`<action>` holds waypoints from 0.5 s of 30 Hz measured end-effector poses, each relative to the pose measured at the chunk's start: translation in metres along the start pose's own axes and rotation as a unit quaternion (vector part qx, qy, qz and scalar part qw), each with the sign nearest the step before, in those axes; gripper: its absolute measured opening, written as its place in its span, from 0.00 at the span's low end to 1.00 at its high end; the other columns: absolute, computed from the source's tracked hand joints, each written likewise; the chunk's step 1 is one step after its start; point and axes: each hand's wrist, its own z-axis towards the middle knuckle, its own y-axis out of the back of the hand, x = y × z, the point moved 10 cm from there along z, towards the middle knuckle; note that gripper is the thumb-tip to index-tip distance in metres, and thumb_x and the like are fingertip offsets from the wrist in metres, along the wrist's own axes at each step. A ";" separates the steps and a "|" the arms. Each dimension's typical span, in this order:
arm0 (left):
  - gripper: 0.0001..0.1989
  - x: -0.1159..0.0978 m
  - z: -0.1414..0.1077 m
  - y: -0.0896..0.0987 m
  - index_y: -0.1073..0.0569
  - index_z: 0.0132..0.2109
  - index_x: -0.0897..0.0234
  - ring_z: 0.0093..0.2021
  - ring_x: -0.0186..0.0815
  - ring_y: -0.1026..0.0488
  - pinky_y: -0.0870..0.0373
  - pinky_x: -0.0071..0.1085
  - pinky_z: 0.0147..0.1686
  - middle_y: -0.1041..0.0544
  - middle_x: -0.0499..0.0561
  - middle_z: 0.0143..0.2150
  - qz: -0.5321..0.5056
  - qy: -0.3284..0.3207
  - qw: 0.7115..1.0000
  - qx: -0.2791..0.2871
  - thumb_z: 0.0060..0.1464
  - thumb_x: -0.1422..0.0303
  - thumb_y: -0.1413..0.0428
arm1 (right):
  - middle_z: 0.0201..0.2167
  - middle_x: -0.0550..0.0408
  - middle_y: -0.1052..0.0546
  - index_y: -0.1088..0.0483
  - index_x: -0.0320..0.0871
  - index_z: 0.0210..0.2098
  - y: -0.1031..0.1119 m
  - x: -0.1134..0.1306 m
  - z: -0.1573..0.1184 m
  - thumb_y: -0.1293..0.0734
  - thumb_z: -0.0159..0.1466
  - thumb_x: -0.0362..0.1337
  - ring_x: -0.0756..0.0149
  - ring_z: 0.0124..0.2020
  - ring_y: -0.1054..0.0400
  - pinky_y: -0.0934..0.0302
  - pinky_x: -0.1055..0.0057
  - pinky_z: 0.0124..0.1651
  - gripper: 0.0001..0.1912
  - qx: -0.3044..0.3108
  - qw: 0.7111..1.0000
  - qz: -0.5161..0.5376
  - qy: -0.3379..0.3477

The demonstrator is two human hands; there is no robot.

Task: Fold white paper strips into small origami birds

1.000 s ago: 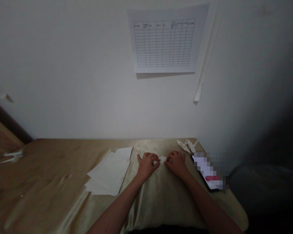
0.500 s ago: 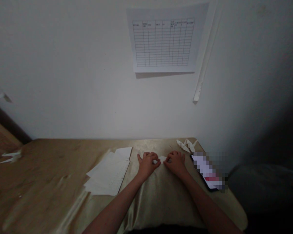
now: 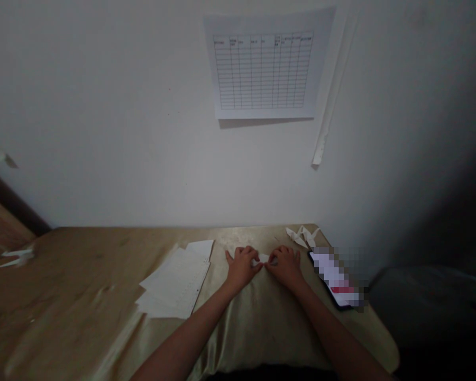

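Between my two hands, a small piece of white paper (image 3: 264, 258) lies at the table surface, mostly covered by fingers. My left hand (image 3: 243, 265) pinches its left side with thumb and forefinger, the other fingers curled above. On the other side my right hand (image 3: 284, 265) pinches the paper in the same way. The two thumbs nearly meet at the paper's near edge. Its exact folds are too small to make out. Folded white paper shapes (image 3: 302, 236) with pointed ends sit just beyond my right hand.
A stack of loose white sheets (image 3: 176, 283) lies left of my left arm. To the right rests a phone (image 3: 333, 280), its screen lit and partly blurred out. Paper scraps (image 3: 18, 257) are at the far left. The gold tablecloth (image 3: 83, 296) reaches the wall, where a printed chart (image 3: 264, 71) hangs.
My left hand has shifted slightly right, bringing its fingertips closer to those of my right hand at the paper's near edge. The right hand has hardly moved.
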 end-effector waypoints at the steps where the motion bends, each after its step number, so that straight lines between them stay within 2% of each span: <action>1: 0.06 0.001 0.001 -0.001 0.19 0.45 0.53 0.64 0.54 0.31 0.56 0.81 0.67 0.20 0.50 0.58 0.001 0.007 1.000 0.006 0.60 0.65 0.34 | 0.51 0.46 0.22 0.20 0.48 0.39 -0.001 -0.001 0.000 0.27 0.63 0.42 0.45 0.59 0.34 0.54 0.35 0.69 0.06 0.006 1.000 0.002 -0.002; 5: 0.07 0.010 0.002 -0.003 0.20 0.46 0.51 0.68 0.53 0.35 0.56 0.77 0.69 0.23 0.46 0.63 -0.003 0.029 0.999 0.038 0.60 0.64 0.34 | 0.53 0.50 0.22 0.21 0.49 0.45 -0.004 -0.006 0.002 0.27 0.63 0.42 0.46 0.62 0.36 0.55 0.39 0.70 0.11 0.048 0.999 0.009 -0.020; 10: 0.07 0.020 0.005 -0.007 0.20 0.46 0.49 0.71 0.51 0.38 0.59 0.75 0.71 0.25 0.42 0.67 -0.013 0.022 0.998 0.049 0.60 0.65 0.35 | 0.53 0.51 0.22 0.18 0.53 0.43 -0.003 -0.007 0.004 0.26 0.64 0.41 0.47 0.64 0.36 0.56 0.41 0.71 0.09 0.069 0.997 0.021 -0.028; 15: 0.09 0.026 0.006 -0.014 0.20 0.48 0.47 0.72 0.51 0.39 0.61 0.76 0.71 0.27 0.41 0.70 -0.012 0.020 0.998 0.067 0.61 0.66 0.37 | 0.54 0.52 0.21 0.16 0.55 0.43 -0.001 -0.009 0.005 0.26 0.63 0.39 0.48 0.63 0.35 0.56 0.44 0.71 0.09 0.078 0.996 0.036 -0.031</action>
